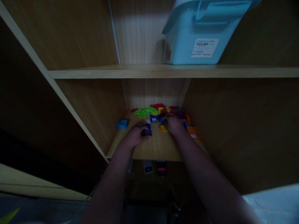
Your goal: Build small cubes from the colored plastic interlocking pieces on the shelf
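Note:
Both arms reach into a low wooden shelf compartment (pixel 151 149). My left hand (pixel 136 134) is closed round a dark blue toy piece (pixel 147 130) near the middle of the shelf board. My right hand (pixel 171 123) is closed on a blue piece (pixel 162 119) at the edge of a pile of interlocking plastic pieces (pixel 158 110) in red, green, yellow, orange and blue at the back of the shelf. The fingertips of both hands are partly hidden in the dim light.
A small light blue stack of pieces (pixel 122 124) sits at the shelf's left side. A pale blue lidded plastic bin (pixel 201 31) with a label stands on the shelf above (pixel 140 72). Small devices (pixel 155 168) with lit indicators lie below the shelf's front edge.

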`<state>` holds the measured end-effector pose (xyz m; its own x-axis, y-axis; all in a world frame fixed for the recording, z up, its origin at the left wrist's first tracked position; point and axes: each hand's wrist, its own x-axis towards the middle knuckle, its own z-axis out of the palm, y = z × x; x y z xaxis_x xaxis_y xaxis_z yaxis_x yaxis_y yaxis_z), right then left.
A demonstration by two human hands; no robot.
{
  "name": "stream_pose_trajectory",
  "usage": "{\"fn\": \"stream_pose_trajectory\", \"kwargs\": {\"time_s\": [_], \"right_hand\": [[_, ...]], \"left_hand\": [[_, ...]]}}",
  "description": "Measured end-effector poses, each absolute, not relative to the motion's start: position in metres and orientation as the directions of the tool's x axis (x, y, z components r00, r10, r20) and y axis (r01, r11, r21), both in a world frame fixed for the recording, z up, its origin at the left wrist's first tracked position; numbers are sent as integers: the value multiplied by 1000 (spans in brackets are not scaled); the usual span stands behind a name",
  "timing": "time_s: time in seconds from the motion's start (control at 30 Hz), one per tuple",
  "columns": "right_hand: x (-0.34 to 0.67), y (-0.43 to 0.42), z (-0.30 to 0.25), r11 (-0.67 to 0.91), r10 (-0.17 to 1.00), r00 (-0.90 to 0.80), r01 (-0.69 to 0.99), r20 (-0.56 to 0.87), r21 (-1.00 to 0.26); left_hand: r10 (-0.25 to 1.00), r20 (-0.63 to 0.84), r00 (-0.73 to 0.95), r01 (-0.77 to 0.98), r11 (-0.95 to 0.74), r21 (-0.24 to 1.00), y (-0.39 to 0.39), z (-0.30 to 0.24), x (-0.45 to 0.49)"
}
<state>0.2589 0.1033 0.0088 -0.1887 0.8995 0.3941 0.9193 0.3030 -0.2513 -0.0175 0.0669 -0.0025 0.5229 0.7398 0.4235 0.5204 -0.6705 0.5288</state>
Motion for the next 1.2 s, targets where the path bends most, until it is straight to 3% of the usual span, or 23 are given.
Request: {"fn": "stream_pose_trajectory", "kwargs": {"time_s": [0.2, 0.37, 0.67, 0.8, 0.97, 1.2], "right_hand": [[254, 69, 24, 388, 815, -68, 803, 576, -453], [247, 28, 7, 332, 819, 105, 715, 564, -615], [226, 17, -10, 398, 867, -21, 629, 497, -668], [223, 14, -10, 380, 883, -22, 616, 468, -690], [226, 17, -12, 364, 881, 27, 596, 472, -715], [229, 22, -17, 318, 914, 49, 530, 403, -786]], "left_hand": [[766, 494, 412, 572, -639, 514, 70, -4, -18], [809, 496, 315, 706, -549, 446, 79, -11, -27], [745, 472, 471, 668, -651, 361, 75, -15, -21], [798, 456, 393, 767, -558, 316, 77, -22, -20], [778, 547, 308, 765, -544, 344, 78, -23, -22], [766, 461, 448, 662, -631, 404, 74, -13, -21]]}}
